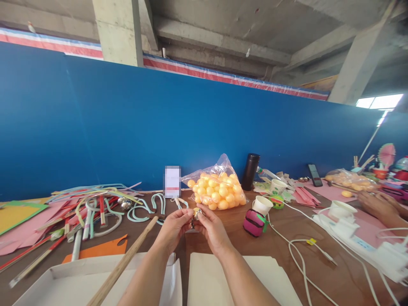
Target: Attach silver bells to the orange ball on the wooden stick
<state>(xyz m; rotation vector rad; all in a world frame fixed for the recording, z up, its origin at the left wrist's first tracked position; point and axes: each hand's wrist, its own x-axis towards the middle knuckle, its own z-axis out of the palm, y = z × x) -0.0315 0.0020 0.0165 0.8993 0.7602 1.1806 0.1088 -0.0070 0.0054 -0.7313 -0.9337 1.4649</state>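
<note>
My left hand point(176, 225) and my right hand point(211, 229) meet above the table, fingertips pinched around a small shiny ball point(198, 213). Part of it looks silvery like foil, part yellow; the fingers cover the rest. A small dark piece between the fingers is too small to name. Just beyond my hands stands a clear plastic bag point(224, 160) filled with orange balls point(215, 196). Below my forearms lie a white tray point(60, 272) on the left and a stack of pale sheets point(204, 280) on the right. A wooden stick point(127, 257) slants beside my left forearm.
Pale blue tubes point(140, 212), a silver ball point(125, 204) and coloured paper point(32, 233) crowd the left. Rightward are a black bottle point(250, 172), paper cup point(262, 205), magenta wrapped block point(254, 223), white cables point(299, 255) and power strip point(347, 236). Another person's hands point(379, 206) work far right.
</note>
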